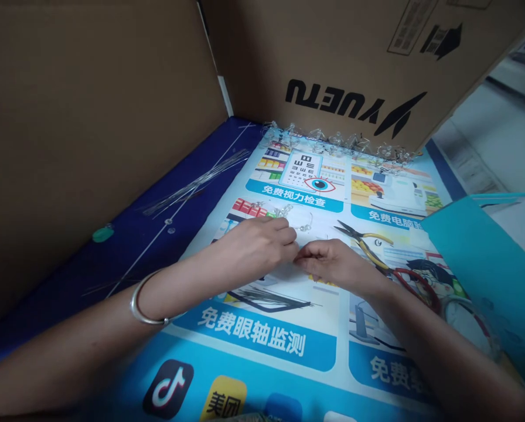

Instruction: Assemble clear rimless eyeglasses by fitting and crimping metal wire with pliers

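My left hand is closed, palm down, its fingertips pinched together over the printed mat. Close beside it, my right hand pinches thumb against forefinger. The fingertips of both hands nearly meet, and whatever lies between them is hidden. A thin wire with clear beads curves out just beyond my left fingers; I cannot tell if it is held. More clear beads lie behind that hand. Below my hands is a bundle of short dark wires. Pliers with yellow handles lie beyond my right hand.
Cardboard walls stand at the left and back. Along the back one sits a row of clear beaded wire pieces. Long wires and a green lump lie on dark blue cloth. Red handles and a turquoise folder are at right.
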`<state>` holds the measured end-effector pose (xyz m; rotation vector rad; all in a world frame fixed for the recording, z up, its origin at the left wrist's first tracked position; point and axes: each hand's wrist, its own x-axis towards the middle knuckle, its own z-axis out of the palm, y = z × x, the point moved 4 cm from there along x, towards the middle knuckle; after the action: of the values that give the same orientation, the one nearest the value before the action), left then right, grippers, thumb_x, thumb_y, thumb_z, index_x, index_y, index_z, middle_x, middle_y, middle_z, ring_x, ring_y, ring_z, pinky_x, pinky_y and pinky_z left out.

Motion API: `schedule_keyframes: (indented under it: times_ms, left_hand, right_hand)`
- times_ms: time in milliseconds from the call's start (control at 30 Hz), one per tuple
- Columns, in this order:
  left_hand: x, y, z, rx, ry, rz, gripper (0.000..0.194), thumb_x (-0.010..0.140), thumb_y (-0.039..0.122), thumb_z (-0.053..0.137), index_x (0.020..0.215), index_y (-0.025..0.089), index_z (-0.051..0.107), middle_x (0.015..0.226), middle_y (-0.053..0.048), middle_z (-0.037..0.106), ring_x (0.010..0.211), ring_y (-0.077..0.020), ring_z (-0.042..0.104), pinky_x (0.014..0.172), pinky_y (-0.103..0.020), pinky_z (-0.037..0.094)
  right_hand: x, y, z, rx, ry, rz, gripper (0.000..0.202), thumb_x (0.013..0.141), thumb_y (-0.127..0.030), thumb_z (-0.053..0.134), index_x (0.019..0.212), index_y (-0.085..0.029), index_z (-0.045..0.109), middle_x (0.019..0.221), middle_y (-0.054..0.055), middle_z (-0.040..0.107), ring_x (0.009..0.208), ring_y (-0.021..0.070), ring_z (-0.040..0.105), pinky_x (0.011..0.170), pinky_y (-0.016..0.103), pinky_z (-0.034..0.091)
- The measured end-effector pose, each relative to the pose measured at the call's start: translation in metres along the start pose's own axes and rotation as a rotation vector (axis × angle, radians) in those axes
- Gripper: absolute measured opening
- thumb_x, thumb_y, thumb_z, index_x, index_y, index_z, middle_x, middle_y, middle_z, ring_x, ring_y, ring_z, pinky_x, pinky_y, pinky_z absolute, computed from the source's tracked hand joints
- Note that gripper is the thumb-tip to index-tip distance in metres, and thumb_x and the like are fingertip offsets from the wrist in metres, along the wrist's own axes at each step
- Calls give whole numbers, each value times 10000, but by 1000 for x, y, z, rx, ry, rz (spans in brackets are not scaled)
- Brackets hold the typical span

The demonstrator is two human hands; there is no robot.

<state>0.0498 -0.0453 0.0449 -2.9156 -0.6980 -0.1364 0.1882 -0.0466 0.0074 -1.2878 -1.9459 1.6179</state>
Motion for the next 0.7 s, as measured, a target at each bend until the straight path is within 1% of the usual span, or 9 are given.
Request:
schedule_keyframes:
  times_ms: [100, 200, 300, 433, 500, 633, 700]
  left_hand:
    - [0, -1, 0, 30, 14, 12, 156, 839, 119, 429, 862, 159, 578, 799, -57, 569, 794, -181, 476, 672, -298, 370]
    - [1, -1, 0, 66, 16, 19, 158, 843, 132, 427, 895, 162, 573, 810, -57, 568, 795, -183, 475, 660, -296, 370]
    - [1, -1, 0, 87, 15, 28, 159, 844, 130, 422, 895, 160, 569, 801, -57, 562, 784, -177, 472, 650, -289, 372]
    - [1, 0, 2, 90, 10, 32, 152, 840, 119, 423, 870, 157, 567, 792, -57, 558, 781, -172, 471, 652, -283, 378]
    - [1, 0, 3, 89, 5, 25, 143, 834, 119, 431, 869, 159, 564, 795, -54, 558, 788, -178, 472, 642, -283, 379]
    - [0, -1, 3, 94, 19, -30, 118, 822, 115, 447, 832, 155, 557, 789, -54, 555, 779, -179, 475, 586, -268, 365]
    - [0, -3, 3, 88, 30, -50, 101, 810, 108, 459, 798, 150, 550, 781, -55, 551, 765, -171, 475, 577, -259, 361]
  right_hand:
    - [0, 5, -1, 104, -32, 72, 192, 755, -307, 517, 840, -171, 622, 635, -26, 535, 538, 72, 449, 487, 186, 358]
    - [1, 9, 0, 172, -34, 110, 201, 727, -317, 547, 846, -179, 633, 656, -23, 560, 536, 72, 469, 488, 188, 387]
    - [3, 13, 0, 175, -15, 98, 205, 708, -305, 556, 846, -184, 649, 688, -19, 595, 554, 79, 490, 518, 200, 408]
    - [4, 14, -4, 53, 72, 16, 165, 670, -247, 574, 782, -180, 675, 735, -14, 639, 654, 103, 534, 596, 207, 413]
    - [4, 15, -4, 38, 75, 20, 164, 668, -227, 561, 780, -183, 673, 720, -17, 634, 648, 101, 532, 590, 207, 415]
    - [5, 17, 1, 162, 52, 56, 180, 667, -212, 541, 819, -188, 634, 667, -33, 579, 567, 81, 506, 519, 199, 426]
    - [7, 18, 3, 208, 72, 56, 162, 652, -205, 554, 800, -182, 616, 671, -32, 568, 564, 77, 504, 515, 199, 436]
